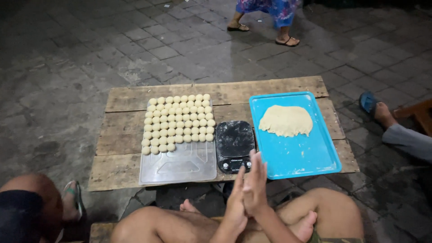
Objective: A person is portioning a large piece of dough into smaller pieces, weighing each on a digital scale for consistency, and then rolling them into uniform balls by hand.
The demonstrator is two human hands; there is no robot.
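Note:
My left hand (236, 204) and my right hand (255, 184) are pressed palm to palm, fingers straight, just in front of the table's near edge. Whatever lies between the palms is hidden. Right beyond them stands a black kitchen scale (234, 145) with nothing on its plate. To its left a clear plastic tray (180, 166) holds several neat rows of small pale dough balls (177, 123) in its far half. To the right of the scale, a blue tray (297, 157) carries a flat lump of pale dough (286, 120).
Everything rests on a low table of rough wooden planks (130, 96) on dark paving. My bare crossed legs (180, 225) are below it. One person's knee and sandalled foot (72, 202) are at the lower left, another's foot (382, 114) at the right, and a third walks past behind (281, 27).

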